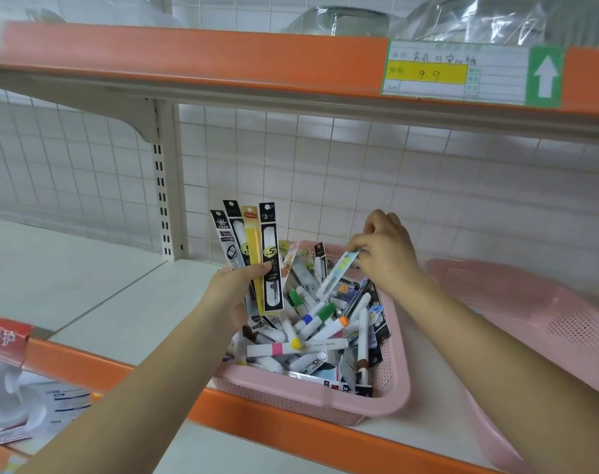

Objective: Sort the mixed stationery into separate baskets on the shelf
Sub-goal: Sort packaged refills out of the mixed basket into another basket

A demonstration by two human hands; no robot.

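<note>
The shelf (96,302) has an orange front edge. On it, close by, sits a pink basket (395,381) full of mixed pens (311,333) and packs. Over its left side, the left hand (231,290) grips four long packs (253,248), spread like a fan and pointing up. Over the back of the basket, the right hand (388,256) pinches one slim pack (337,273) by its top, tilted, its low end among the pens. A second pink basket (537,313) lies just beside, on the right. Higher up, a price tag (462,73) is stuck on the top shelf.
</note>
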